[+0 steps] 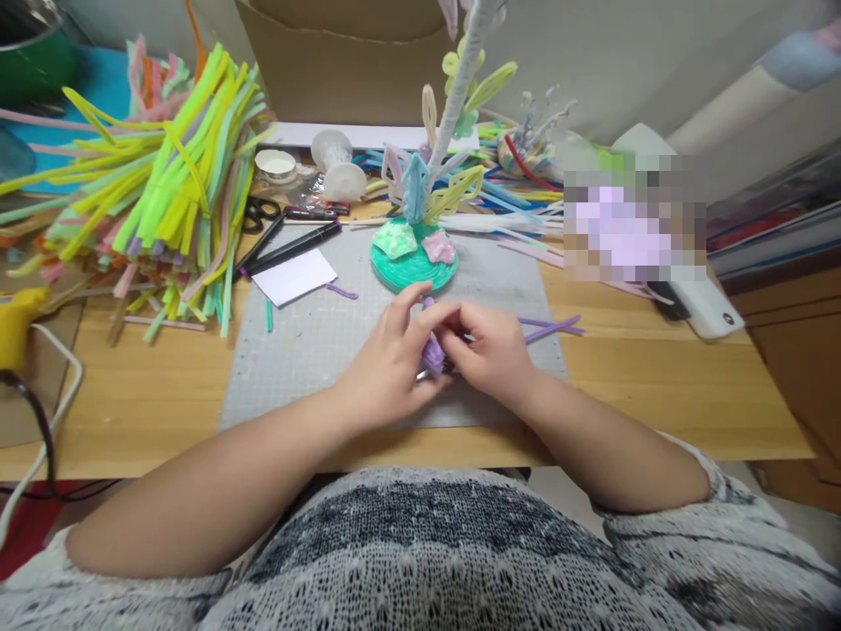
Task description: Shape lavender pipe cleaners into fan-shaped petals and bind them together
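A small bundle of bent purple pipe cleaner (434, 353) is held between my two hands above the grey cutting mat (295, 377). My left hand (400, 350) has its fingers curled round it from the left. From the right, my right hand (490, 350) pinches it with thumb and forefinger. A bit of shiny metal shows under the bundle, too covered to name. Loose purple pipe cleaners (552, 328) lie right of my right hand. Just beyond my hands stands a pipe-cleaner tree with a round green base (413, 270), a white stem (456, 96) and pastel butterfly shapes.
A big heap of yellow and green pipe cleaners (190, 166) fills the left. Black markers (295, 248), scissors (259, 213), a white card (295, 278) and a white spool (338, 166) lie nearby. A yellow glue gun (19, 324) sits far left, a white lamp base (713, 307) at right.
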### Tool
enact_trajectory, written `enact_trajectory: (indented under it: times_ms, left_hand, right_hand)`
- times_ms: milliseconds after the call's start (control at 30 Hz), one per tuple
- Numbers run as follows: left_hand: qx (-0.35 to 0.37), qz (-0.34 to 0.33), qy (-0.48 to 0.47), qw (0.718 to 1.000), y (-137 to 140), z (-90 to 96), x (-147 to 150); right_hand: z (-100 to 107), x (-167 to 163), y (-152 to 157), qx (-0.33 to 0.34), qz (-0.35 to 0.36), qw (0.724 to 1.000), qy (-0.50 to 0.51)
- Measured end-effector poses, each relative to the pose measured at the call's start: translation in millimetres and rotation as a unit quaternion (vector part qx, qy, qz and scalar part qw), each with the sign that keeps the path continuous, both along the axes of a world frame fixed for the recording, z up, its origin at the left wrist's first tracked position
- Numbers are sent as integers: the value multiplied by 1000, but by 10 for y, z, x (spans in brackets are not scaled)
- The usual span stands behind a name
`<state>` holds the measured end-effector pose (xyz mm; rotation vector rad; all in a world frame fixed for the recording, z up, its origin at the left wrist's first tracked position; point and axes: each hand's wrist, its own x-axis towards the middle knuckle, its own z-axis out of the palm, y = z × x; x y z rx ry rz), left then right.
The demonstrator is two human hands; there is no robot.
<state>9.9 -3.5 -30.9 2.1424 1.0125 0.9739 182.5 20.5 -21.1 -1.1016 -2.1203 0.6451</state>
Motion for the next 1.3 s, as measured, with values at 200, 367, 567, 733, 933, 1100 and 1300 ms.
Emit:
enact_trajectory:
  times_ms: [200,367,567,733,933,1100,1300]
  left_hand:
    - [1,1,-9,1000,103,68,-66]
    - [-67,45,-80,994,92,86,-44]
    - [-385,58,-283,877,118,64,49]
    - [-570,-3,-381,728,166,99,29]
    - [-633,-42,-374,676,193,105,-59]
    - [-503,10,-373,780,183,36,-56]
    - [-105,59,-142,982,83,3,5]
  right_hand:
    - [109,-56,14,-276,-5,947,164]
    - [167,-73,45,-380,22,907,180]
    - [101,-72,11,-309,34,944,112]
    - [42,-25,-20,-32,91,995,-31]
    - [12,25,2,115,98,986,-75]
    - [13,21,7,129,26,989,-65]
    - [27,-26,-6,36,-19,999,-16]
